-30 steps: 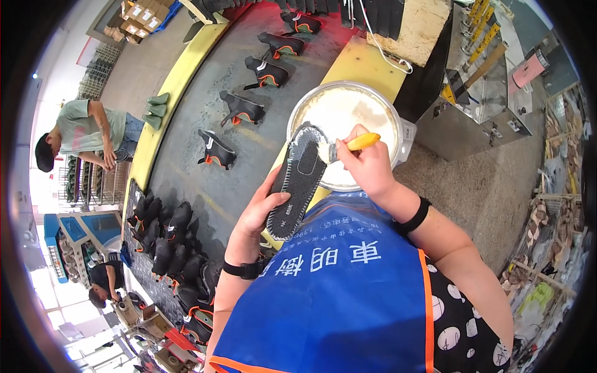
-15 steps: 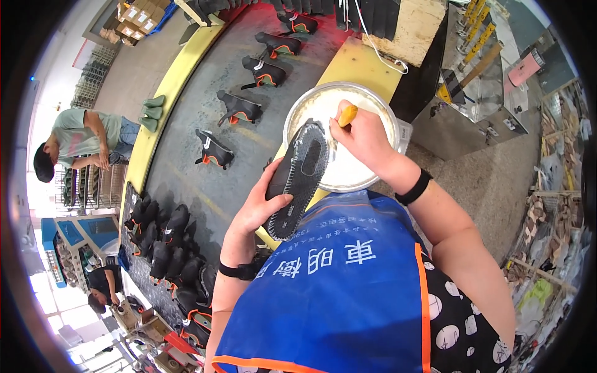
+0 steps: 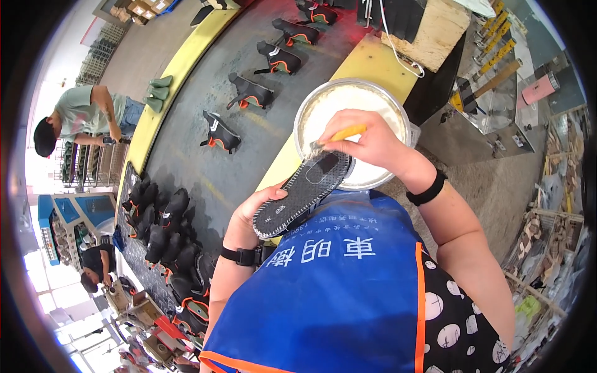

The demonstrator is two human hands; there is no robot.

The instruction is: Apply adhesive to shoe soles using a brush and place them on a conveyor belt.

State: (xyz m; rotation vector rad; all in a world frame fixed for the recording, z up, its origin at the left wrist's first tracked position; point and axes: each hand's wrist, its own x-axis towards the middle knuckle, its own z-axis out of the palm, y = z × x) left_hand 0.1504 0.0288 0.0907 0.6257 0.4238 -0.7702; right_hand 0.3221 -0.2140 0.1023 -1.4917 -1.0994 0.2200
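My left hand (image 3: pixel 252 208) is closed on the heel end of a black shoe upper (image 3: pixel 297 196), its stitched bottom turned up and its toe pointing up and right. A darker oval patch shows near that toe end. In my right hand (image 3: pixel 373 142) is a brush (image 3: pixel 348 132) with a yellow handle; its bristles touch or hang just over the edge of the toe. Behind both hands stands a round metal basin (image 3: pixel 299 118) of creamy white liquid, and the toe overlaps its near rim.
Several black uppers with orange edging (image 3: pixel 219 133) sit in a row on the grey conveyor (image 3: pixel 249 133), left of the basin. More uppers (image 3: pixel 174 248) are heaped at lower left. Beyond the yellow rail (image 3: pixel 186 59) stands a person (image 3: pixel 93 118). A metal cabinet (image 3: pixel 491 124) is at right.
The shoe upper has tilted to the right, its bottom now facing up more fully. My right hand has brought the brush from over the basin to the toe's edge.
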